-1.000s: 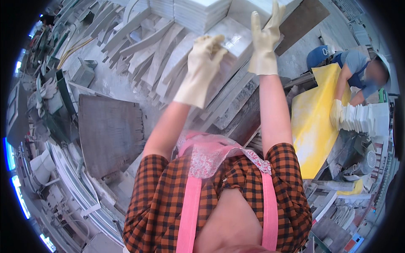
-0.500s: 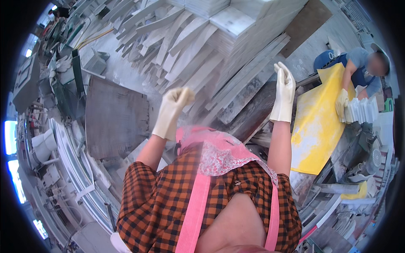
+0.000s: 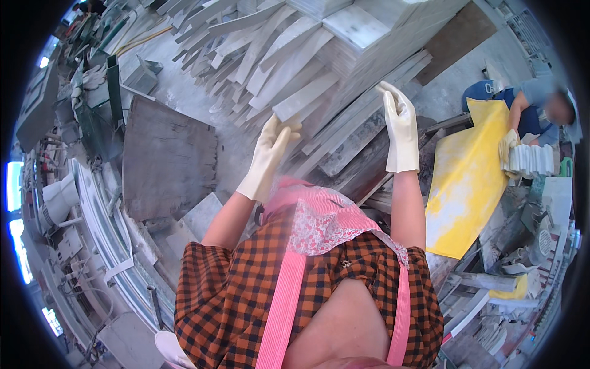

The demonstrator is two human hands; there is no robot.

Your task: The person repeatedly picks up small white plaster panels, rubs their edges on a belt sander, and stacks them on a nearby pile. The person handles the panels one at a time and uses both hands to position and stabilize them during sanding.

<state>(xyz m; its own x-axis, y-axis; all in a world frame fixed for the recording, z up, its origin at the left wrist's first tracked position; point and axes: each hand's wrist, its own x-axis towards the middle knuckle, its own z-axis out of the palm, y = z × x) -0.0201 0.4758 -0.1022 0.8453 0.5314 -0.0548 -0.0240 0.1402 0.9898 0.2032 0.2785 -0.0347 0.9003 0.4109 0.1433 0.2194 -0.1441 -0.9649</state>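
Both my hands wear cream rubber gloves and are raised in front of my chest. My left hand (image 3: 268,150) is near the ends of the pale stone strips (image 3: 305,97), fingers loosely apart and nothing visible in them. A little farther right, my right hand (image 3: 401,126) points upward with its fingers stretched out, holding nothing I can see. Behind it runs a stack of long stone slabs (image 3: 369,123). I cannot tell whether the left fingertips touch the strip ends. A pink apron (image 3: 326,212) covers my front below the hands.
At the right, a person in blue (image 3: 528,101) bends with gloved hands at a row of white stone pieces (image 3: 530,158). A yellow sheet (image 3: 470,178) hangs nearer me. To the left are a brown board (image 3: 169,160) and machinery with pale rails (image 3: 98,215).
My left hand has gone from a curled shape to loosely spread fingers and shifted slightly right. My right hand has moved a little left, and the whole view has shifted slightly.
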